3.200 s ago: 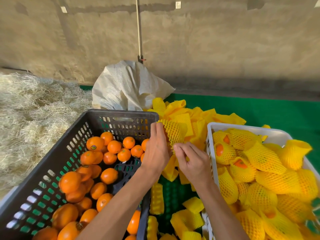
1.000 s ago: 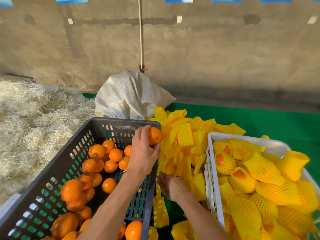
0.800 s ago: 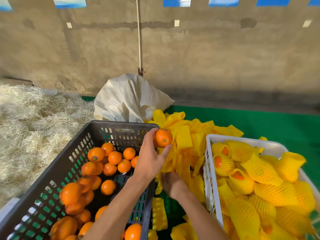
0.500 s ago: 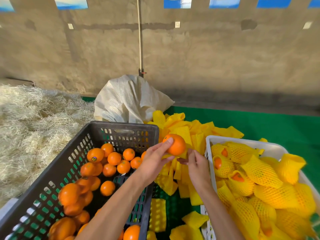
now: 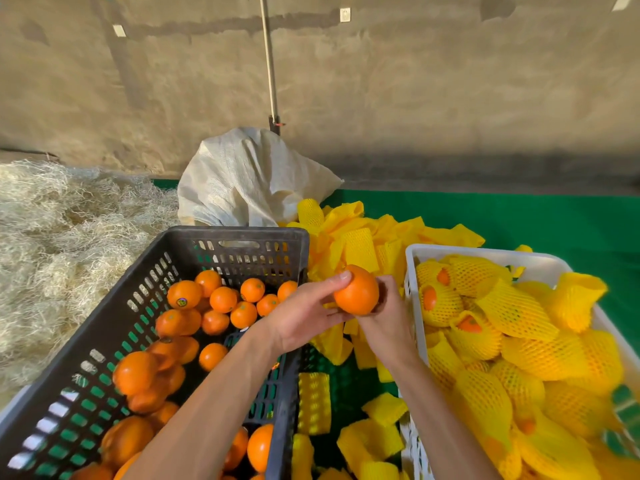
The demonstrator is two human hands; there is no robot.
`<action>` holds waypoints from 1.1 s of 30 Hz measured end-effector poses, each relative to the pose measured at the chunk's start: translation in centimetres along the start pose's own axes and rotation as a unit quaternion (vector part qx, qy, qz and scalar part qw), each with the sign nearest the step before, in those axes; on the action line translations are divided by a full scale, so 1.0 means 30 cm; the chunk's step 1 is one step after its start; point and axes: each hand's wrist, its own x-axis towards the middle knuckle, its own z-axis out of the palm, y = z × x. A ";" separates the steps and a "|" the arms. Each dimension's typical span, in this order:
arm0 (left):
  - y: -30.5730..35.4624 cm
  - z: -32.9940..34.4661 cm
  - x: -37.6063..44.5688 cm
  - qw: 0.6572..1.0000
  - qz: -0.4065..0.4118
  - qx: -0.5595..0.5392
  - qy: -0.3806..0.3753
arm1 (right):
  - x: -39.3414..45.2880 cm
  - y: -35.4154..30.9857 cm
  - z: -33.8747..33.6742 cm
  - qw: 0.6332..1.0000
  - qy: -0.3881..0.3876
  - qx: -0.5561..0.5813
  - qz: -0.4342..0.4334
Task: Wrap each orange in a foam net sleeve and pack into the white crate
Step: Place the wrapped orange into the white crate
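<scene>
In the middle of the frame, the left hand (image 5: 304, 323) and right hand (image 5: 388, 323) are holding one orange (image 5: 356, 291) between the black crate (image 5: 104, 323) on the left and the white crate (image 5: 412, 271) on the right.

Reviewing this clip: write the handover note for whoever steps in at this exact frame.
Left hand grips a bare orange between the crates. Right hand is at its far side; a sleeve in it cannot be made out.
Black crate holds unwrapped oranges; loose foam net sleeves lie in between.
Done: white crate holds many sleeved oranges.
Left: sleeve this orange, pack it, continue.
</scene>
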 end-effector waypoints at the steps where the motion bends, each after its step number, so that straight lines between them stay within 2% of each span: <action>1: 0.000 0.003 0.002 1.000 0.002 -0.004 0.012 | 0.001 -0.001 -0.003 1.000 0.000 0.005 0.003; 5: -0.002 -0.001 0.017 0.996 0.032 -0.041 0.079 | 0.012 -0.004 -0.024 1.000 0.017 -0.003 -0.004; 8: 0.001 -0.004 0.014 0.995 0.035 -0.037 0.084 | 0.014 -0.006 -0.037 0.998 0.039 -0.023 -0.039; 10: 0.002 0.005 0.009 0.996 0.028 -0.022 0.083 | 0.016 -0.005 -0.037 0.998 0.039 -0.050 -0.030; 13: 0.003 0.008 0.005 0.998 0.005 -0.008 0.055 | 0.008 -0.002 -0.019 0.998 0.020 -0.052 -0.008; 17: 0.004 -0.011 -0.006 0.999 -0.025 -0.035 -0.012 | 0.001 0.011 -0.021 0.999 0.014 -0.039 -0.031; 19: 0.000 -0.008 -0.002 0.999 -0.025 0.012 -0.019 | 0.001 0.020 -0.029 0.999 -0.001 -0.024 -0.041; 21: -0.004 0.004 0.005 0.998 -0.026 0.054 -0.001 | 0.000 0.023 -0.036 0.999 -0.023 -0.027 -0.035; 25: 0.001 0.012 0.007 0.998 -0.010 0.051 0.040 | 0.014 0.016 -0.039 0.998 -0.027 -0.043 -0.024; 29: 0.005 0.011 0.010 0.997 0.024 -0.008 0.071 | 0.020 -0.008 -0.041 0.998 0.012 -0.049 -0.033; 33: 0.005 -0.002 0.014 0.993 0.028 -0.066 0.092 | 0.019 0.000 -0.049 0.983 0.011 -0.160 -0.091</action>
